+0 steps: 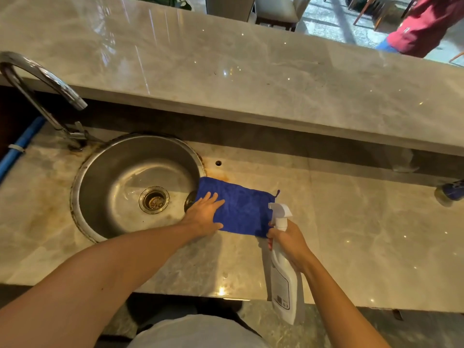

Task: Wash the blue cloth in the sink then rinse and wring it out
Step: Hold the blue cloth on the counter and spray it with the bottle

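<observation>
My left hand (pixel 204 214) lies flat, fingers straight and slightly spread, palm pressing the near-left end of the blue cloth (pixel 238 209); nothing is curled round it. My right hand (pixel 286 241) is wrapped round the neck of a white spray bottle (pixel 283 275), nozzle up and pointing over the cloth's right end, the body hanging down past the counter's front edge. The cloth is folded into a long strip on the marble counter (pixel 351 222), its long axis running left to right, rising a little toward the sink; its left end overlaps the sink's rim, its right end with a small loop tag lies just beside the bottle nozzle. The round steel sink (pixel 105 177) sits directly left of the cloth, basin dry-looking, drain strainer (pixel 154 199) in the middle, faucet (pixel 42 79) arching in from the far left with its spout short of the basin's centre. As I judge it, washing has not begun. The left hand is the nearer one and free; the move turns on sliding the cloth leftward along its own axis, over the rim into the basin. Open room: the basin is bare, and counter right of the cloth is free for setting the bottle down. The raised back ledge (pixel 251 71) closes the far side.
</observation>
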